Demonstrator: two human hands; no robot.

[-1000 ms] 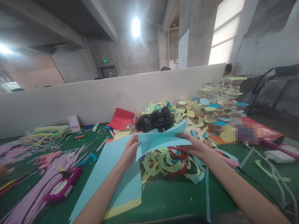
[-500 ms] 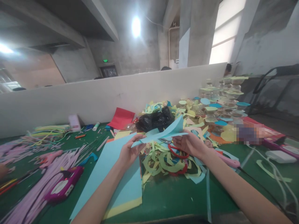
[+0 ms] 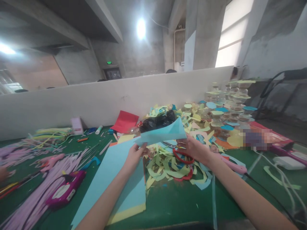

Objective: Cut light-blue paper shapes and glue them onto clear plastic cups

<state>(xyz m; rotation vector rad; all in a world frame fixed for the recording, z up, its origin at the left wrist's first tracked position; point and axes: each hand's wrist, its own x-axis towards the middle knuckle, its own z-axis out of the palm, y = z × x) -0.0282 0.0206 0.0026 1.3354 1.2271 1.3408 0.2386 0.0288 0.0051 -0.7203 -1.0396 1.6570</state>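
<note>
A piece of light blue paper (image 3: 163,134), curled up at its right end, is held raised between both hands. My left hand (image 3: 134,156) is closed on its lower left edge, with thumb and fingers pinching. At the right corner, my right hand (image 3: 195,148) grips the sheet, its fingers partly hidden. Red-handled scissors (image 3: 183,157) are right below and against my right fingers, blades toward the left; I cannot tell whether the fingers hold them. Beneath lies a pile of pale green and yellow paper cuttings (image 3: 159,164). A stack of blue sheets (image 3: 120,179) lies under my left forearm.
A purple device (image 3: 66,190) and lilac strips (image 3: 40,195) lie left. Beyond the cuttings are a black plastic bag (image 3: 158,123) and red paper (image 3: 125,122). Clear cups with paper discs (image 3: 220,110) stand right, near a pink glue gun (image 3: 232,164). Another person's hand (image 3: 3,174) shows far left.
The blue paper has tilted so its broad face shows, and its raised corner has shifted left. A small blue scrap now lies on the green table before the cuttings.
</note>
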